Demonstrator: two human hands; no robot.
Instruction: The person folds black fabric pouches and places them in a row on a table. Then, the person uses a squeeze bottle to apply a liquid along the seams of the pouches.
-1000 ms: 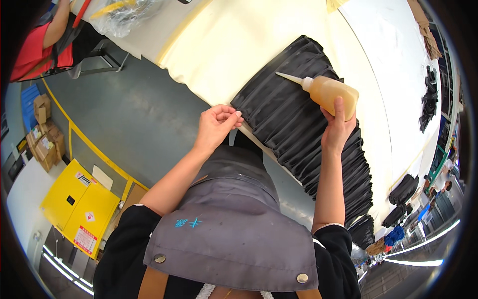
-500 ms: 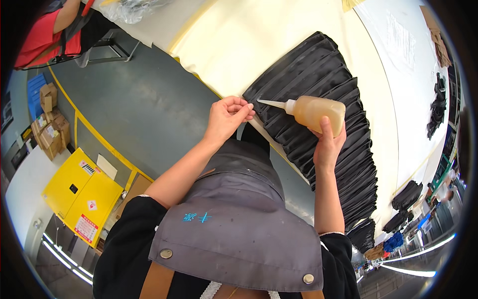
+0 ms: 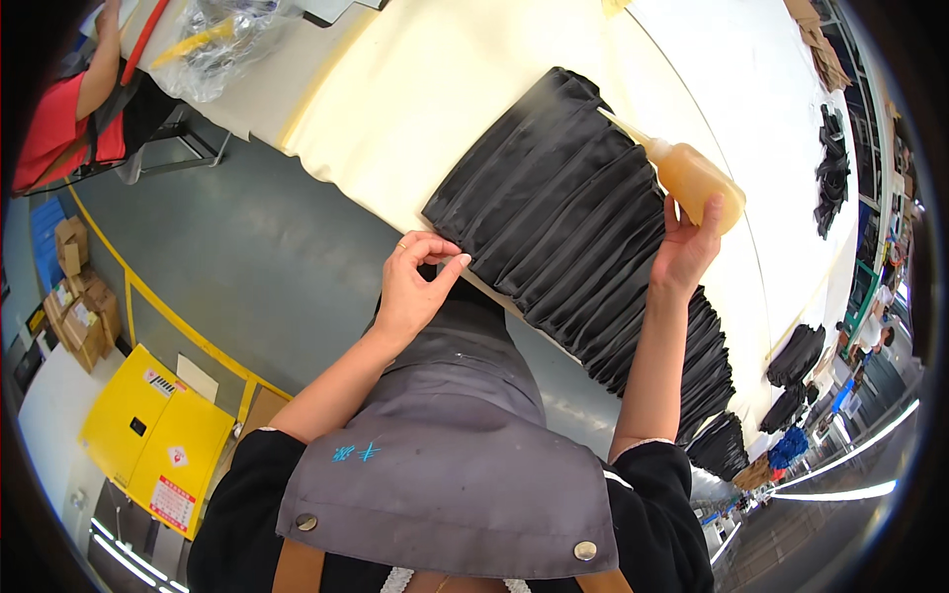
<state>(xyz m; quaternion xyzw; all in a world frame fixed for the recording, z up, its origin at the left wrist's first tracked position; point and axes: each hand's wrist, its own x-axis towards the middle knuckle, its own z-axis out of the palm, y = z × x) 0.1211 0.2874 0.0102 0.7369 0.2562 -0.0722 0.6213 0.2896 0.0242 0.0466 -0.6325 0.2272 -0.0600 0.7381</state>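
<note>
A long row of overlapping black strips (image 3: 534, 188), leather-like or fabric, lies fanned across the cream-covered table. My right hand (image 3: 684, 252) is wrapped round a translucent squeeze bottle (image 3: 697, 183) of amber liquid. The bottle is tilted, and its long thin nozzle (image 3: 625, 127) points at the far edge of the row's upper end. At the near edge of the strips is my left hand (image 3: 415, 287), with thumb and forefinger pinched together. Whether anything is between those fingertips I cannot make out.
More black bundles (image 3: 796, 356) lie along the table to the right. Clear plastic film (image 3: 222, 49) rests at the upper left, near another person's arm (image 3: 97, 74). A yellow cabinet (image 3: 158, 435) and cardboard boxes (image 3: 84, 316) stand on the left, beyond the grey floor.
My right hand has carried the bottle from the near edge of the strips across to their far edge. The left hand stays pinched by the near edge. The whole view has shifted slightly.
</note>
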